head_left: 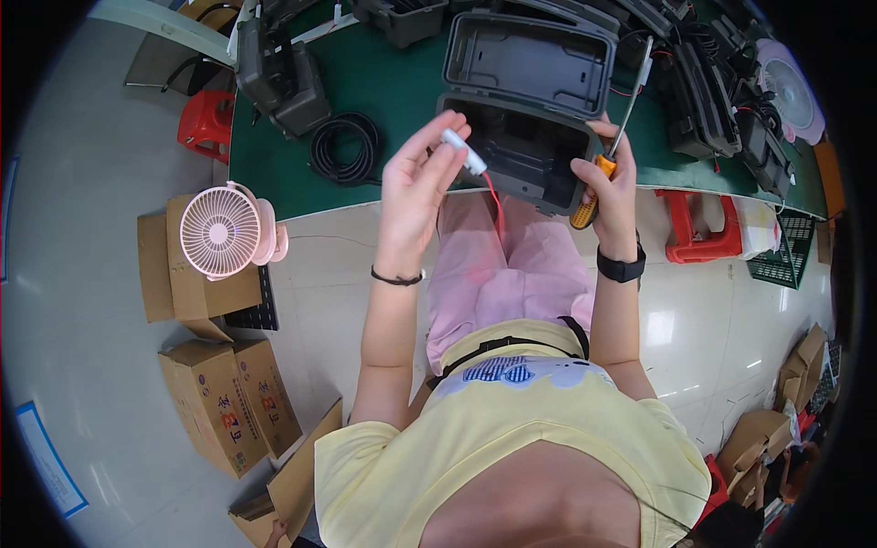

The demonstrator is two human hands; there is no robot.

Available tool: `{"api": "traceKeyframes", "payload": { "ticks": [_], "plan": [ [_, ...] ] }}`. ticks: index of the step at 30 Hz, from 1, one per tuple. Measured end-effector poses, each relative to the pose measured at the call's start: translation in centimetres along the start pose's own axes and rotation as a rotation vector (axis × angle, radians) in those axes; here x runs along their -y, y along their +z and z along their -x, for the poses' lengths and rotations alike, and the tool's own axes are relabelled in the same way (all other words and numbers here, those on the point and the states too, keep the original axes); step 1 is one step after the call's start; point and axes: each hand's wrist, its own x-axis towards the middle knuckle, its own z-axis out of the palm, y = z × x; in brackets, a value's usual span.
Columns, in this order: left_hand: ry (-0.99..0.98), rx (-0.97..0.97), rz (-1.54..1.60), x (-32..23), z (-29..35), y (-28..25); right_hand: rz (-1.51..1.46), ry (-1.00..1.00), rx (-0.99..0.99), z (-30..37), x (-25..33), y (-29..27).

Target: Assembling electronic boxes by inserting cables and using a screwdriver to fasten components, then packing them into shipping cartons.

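Note:
My left hand pinches a small white cylindrical part between thumb and fingers, held up at the near left of an open dark grey plastic case. A red wire hangs from the part's lower end toward my lap. My right hand is wrapped round a screwdriver with a yellow and black handle, its long shaft pointing up and away. That hand is also against the case's right side, with some fingers hidden behind it. The case's lid is tipped back; its inside looks dark.
On the green table, a coiled black cable lies left, near another dark case. More cases and a pale fan crowd the right. A pink fan, cartons and red stools stand around.

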Motion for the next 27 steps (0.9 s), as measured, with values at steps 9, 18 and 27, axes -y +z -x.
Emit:
{"api": "traceKeyframes", "payload": {
  "ticks": [9,18,27],
  "plan": [
    [0.055,0.028,0.609,1.7,-0.1,0.5,-0.127,0.109,0.076,-0.7,-1.3,-1.2],
    [0.575,-0.081,-1.211,3.0,-0.6,1.6,-0.179,0.099,0.122,-0.9,-2.5,-1.3],
    [0.467,0.118,-1.308,1.5,-2.4,1.7,-0.177,0.110,0.116,-1.5,-3.1,-1.6]
  ]
}}
